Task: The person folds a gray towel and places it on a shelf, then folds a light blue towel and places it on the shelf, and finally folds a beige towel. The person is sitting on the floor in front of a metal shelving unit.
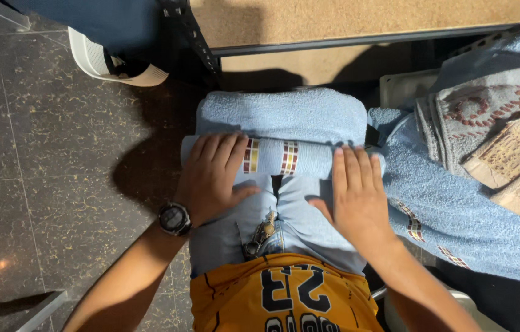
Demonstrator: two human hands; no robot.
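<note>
1. Across the person's lap, on pale blue jeans point(235, 227), lies a light blue terry towel with small red-and-yellow woven bands point(284, 138), partly rolled or folded into a thick pad; its far end bulges toward the shelf frame.
2. The left hand point(210, 178) lies flat on the near left edge of the roll, fingers point(220, 150) spread and open, pressing, not gripping; the right hand point(358, 193) does the same on the right edge, fingers point(355, 166) extended and together.
3. Judging by its look, the towel is soft, limp, light and not slippery; it would sag if lifted by one corner, so taking both ends of the roll seems best.
4. Count: two hands; one black wristwatch point(175, 218) on the left wrist; one key bunch point(261, 233) at the waistband; one yellow jersey point(284, 295).
5. To the right, a heap of further towels point(481, 154), one blue point(456, 209) and at least one grey patterned; exact number unclear.
</note>
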